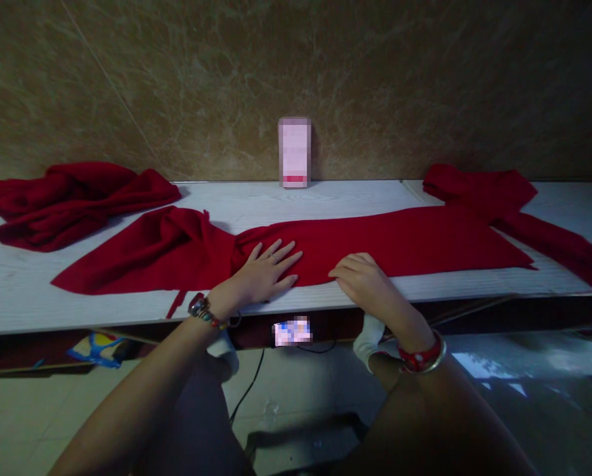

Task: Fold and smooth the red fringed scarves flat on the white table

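A long red scarf lies across the white table, smooth on the right and bunched into loose folds on the left. My left hand rests flat on it with fingers spread, just right of the bunched part. At the near edge of the cloth, my right hand has its fingers closed together, pinching the scarf's border. Its fingertips are partly hidden. The far right end of this scarf meets another crumpled red cloth, which trails off to the right and ends in fringe.
A heaped red fringed scarf lies at the left. A phone leans upright against the brown marbled wall. Below the white tabletop, a lower shelf holds a second lit screen and a blue-yellow packet. A black cable hangs down.
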`<state>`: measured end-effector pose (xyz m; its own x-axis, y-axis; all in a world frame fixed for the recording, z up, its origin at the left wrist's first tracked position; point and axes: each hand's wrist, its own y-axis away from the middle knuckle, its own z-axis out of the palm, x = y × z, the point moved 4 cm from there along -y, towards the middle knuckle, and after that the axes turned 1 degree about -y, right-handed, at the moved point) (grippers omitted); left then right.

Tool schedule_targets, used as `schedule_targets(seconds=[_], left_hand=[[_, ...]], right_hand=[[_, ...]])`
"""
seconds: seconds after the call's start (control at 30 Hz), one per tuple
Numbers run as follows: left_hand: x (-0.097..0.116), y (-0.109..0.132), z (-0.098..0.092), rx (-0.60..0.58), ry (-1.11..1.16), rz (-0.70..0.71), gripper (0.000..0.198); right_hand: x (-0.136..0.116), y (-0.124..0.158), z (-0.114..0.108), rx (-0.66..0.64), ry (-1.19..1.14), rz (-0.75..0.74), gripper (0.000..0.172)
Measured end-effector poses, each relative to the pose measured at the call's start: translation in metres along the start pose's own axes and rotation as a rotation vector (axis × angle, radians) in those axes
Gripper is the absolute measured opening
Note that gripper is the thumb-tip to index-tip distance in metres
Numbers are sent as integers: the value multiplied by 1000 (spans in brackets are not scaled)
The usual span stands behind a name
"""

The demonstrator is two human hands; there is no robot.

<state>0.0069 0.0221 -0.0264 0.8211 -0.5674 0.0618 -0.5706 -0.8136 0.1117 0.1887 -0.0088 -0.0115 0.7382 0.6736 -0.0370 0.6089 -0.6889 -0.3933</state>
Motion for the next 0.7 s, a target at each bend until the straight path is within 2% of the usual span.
schedule_targets(seconds=[0.17, 0.3, 0.5, 0.57, 0.7], left_hand=[[2, 2, -1, -18, 8, -20, 55], [7, -1, -7, -9, 13, -9, 52], [30, -15, -14, 8, 75, 328, 48], [30, -18, -11, -22, 102, 322, 47], [21, -21, -6, -92, 59, 188, 49]], right_hand=[[-1, -1, -1, 60, 30, -30, 25], [0, -1, 0, 40, 5, -19, 26], [7, 0, 1, -80, -133, 14, 29], [8, 1, 0, -98, -157, 22, 30], [6, 2, -2, -101, -167, 30, 27]])
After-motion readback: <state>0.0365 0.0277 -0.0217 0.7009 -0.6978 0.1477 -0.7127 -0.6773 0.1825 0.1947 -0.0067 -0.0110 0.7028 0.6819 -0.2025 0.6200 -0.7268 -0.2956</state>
